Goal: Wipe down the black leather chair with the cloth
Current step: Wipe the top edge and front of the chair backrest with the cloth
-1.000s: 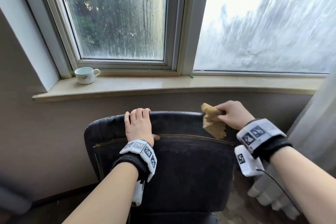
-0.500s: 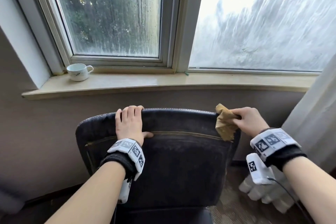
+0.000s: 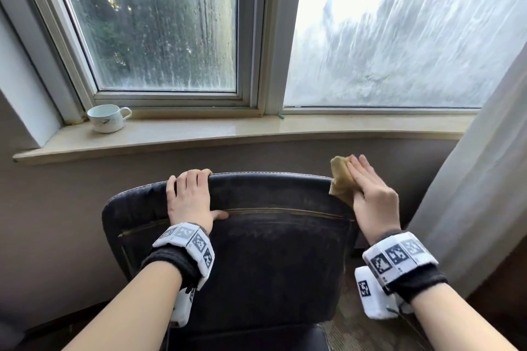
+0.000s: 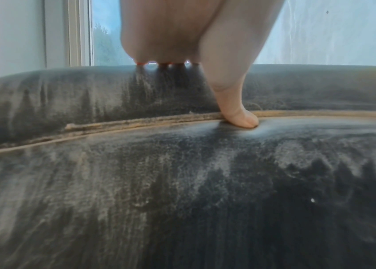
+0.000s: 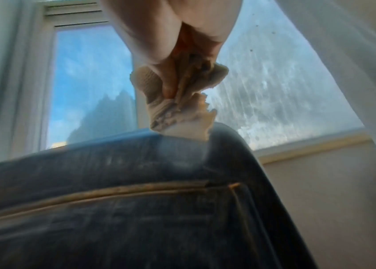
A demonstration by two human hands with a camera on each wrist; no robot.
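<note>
Window behind. We brace chair point(image 3: 256, 251) w/ left hand point(image 3: 191, 199) gripping top edge; right hand point(image 3: 370, 196) pinches cloth point(image 3: 339, 179) at 2 o'clock corner. Risk: cloth slips off, loose bunching.

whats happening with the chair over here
A person is wiping the backrest of a dusty black leather chair. Their left hand grips its top edge, fingers curled over it and thumb on the tan seam. Their right hand holds a crumpled tan cloth at the top right corner. Grey dust streaks cover most of the back panel.
</note>
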